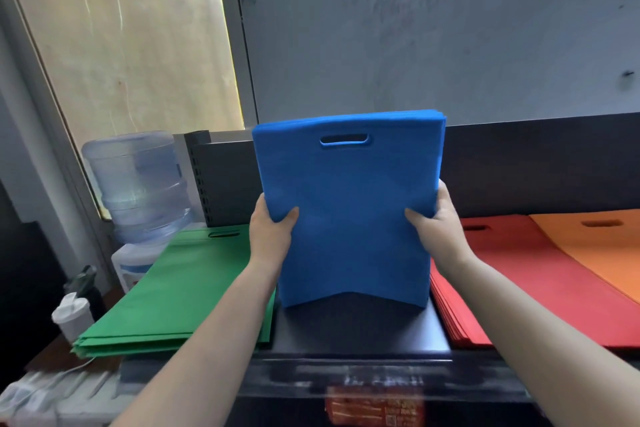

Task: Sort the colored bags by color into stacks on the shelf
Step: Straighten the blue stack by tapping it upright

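Left hand (272, 230) and right hand (437, 225) are each gripping, thumbs in front, a side edge of the upright bundle of blue non-woven fabric bags (349, 204), standing on the dark shelf (360, 333) between the green stack (180, 288) at nine o'clock and the red stack (526, 288) at three o'clock; judged light, limp and slippery between layers, so best clamped mid-edge.

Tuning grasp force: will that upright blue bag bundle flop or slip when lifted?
Probably floppy: the blue bags bow upward along the bottom edge between the left hand and right hand. Likely light, since side pinches alone hold them. Layers may slide apart; several edges show at the top right corner.
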`<state>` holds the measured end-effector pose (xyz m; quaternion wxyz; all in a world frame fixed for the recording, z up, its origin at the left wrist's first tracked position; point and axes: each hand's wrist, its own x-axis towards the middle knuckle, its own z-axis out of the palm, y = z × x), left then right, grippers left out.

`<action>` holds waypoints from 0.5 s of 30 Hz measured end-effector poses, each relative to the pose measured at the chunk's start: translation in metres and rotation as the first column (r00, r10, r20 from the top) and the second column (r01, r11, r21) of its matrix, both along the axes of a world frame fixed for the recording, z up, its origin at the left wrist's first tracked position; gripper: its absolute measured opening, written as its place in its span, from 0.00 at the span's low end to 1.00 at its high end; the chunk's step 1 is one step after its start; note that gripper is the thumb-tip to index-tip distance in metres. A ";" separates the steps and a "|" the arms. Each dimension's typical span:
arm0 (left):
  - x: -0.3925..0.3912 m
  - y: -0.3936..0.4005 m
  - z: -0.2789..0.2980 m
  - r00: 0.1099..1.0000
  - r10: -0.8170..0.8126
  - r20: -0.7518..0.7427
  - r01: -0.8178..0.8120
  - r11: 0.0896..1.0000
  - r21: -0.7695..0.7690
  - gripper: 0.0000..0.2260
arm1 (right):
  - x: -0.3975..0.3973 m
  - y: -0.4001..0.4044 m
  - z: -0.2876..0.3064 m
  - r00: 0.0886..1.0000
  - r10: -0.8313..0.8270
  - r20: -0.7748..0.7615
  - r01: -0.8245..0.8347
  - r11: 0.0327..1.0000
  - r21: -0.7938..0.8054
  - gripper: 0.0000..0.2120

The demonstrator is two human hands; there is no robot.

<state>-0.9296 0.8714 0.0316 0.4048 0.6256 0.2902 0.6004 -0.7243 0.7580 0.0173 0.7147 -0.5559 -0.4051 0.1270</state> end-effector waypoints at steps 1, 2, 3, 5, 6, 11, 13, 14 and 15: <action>0.000 -0.001 0.003 1.000 -0.007 0.008 0.007 1.000 0.028 0.13 | -0.002 0.000 0.003 1.000 0.019 0.000 -0.019 1.000 0.005 0.29; 0.000 -0.001 0.006 1.000 -0.009 -0.002 0.009 0.998 0.059 0.12 | -0.003 0.000 0.008 0.999 0.042 0.007 -0.042 0.999 0.005 0.29; 0.001 -0.002 0.009 1.000 -0.008 -0.027 0.010 0.996 0.084 0.11 | -0.004 0.001 0.011 0.998 0.066 0.018 -0.066 0.998 0.005 0.29; 0.001 -0.002 0.008 0.998 -0.015 -0.069 0.019 0.998 0.066 0.13 | -0.006 0.001 0.012 0.994 0.110 0.021 -0.110 0.994 -0.012 0.30; 0.000 -0.001 0.007 0.997 -0.040 -0.060 0.042 0.999 0.021 0.16 | -0.006 0.001 0.011 0.991 0.133 0.008 -0.133 0.991 -0.023 0.30; -0.010 -0.002 -0.012 0.985 -0.159 0.060 0.165 0.979 -0.121 0.17 | -0.009 -0.008 -0.006 0.989 0.139 -0.054 -0.140 0.990 -0.027 0.29; -0.008 -0.005 -0.012 0.979 -0.179 0.094 0.189 0.977 -0.103 0.13 | -0.012 -0.008 -0.004 0.992 0.120 -0.027 -0.120 0.993 -0.019 0.27; -0.006 -0.007 -0.010 0.978 -0.188 0.086 0.195 0.977 -0.083 0.12 | -0.014 -0.007 -0.001 0.993 0.116 -0.004 -0.116 0.993 -0.013 0.26; -0.005 -0.009 -0.008 0.978 -0.194 0.071 0.199 0.978 -0.064 0.12 | -0.015 -0.007 0.003 0.993 0.115 0.023 -0.115 0.993 -0.005 0.26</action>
